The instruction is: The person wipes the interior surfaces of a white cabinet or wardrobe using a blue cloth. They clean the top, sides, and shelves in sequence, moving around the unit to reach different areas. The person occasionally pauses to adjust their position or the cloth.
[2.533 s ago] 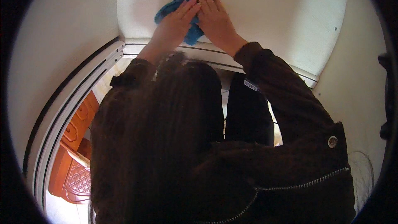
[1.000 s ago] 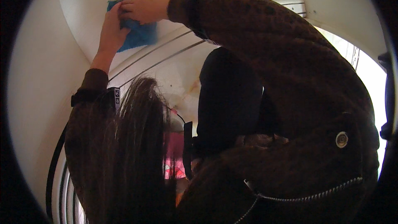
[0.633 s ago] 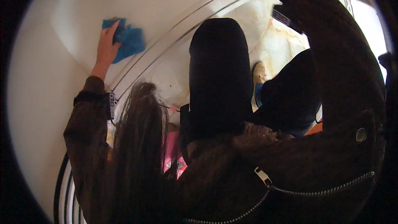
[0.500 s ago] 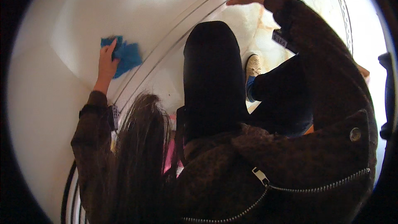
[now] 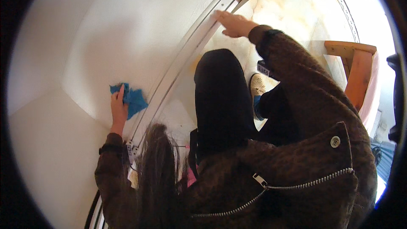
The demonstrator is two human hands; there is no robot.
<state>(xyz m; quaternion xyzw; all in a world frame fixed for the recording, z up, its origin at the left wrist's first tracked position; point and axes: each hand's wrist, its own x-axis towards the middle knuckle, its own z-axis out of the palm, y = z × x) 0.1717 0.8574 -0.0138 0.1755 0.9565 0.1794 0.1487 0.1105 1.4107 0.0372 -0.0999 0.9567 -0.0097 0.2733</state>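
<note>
- Currently, left hand (image 5: pixel 119 107) at left of centre in the frame, grasping a blue cloth (image 5: pixel 136 102); one finger lies extended over the fabric.
- Cloth location: on the white panel (image 5: pixel 106 29), left of centre, crumpled, its right-hand corner beside the pale rail (image 5: pixel 176 68) with dark lines.
- Right hand (image 5: pixel 234 23) at upper centre: holding nothing visible, fingers extended, over the upper part of the rail. Contact with the rail: cannot tell.
- Rail runs diagonally from upper centre down toward lower left, along the panel's edge.
- Dark trouser leg (image 5: pixel 220 97) at centre; beige shoe (image 5: pixel 257 85) to its right, on the marbled floor (image 5: pixel 284 4).
- Brown wooden frame (image 5: pixel 359 76) at right of frame, beyond the right sleeve (image 5: pixel 309 76).
- Long hair (image 5: pixel 159 169) hangs at lower left of centre, near the left sleeve (image 5: pixel 112 178).
</note>
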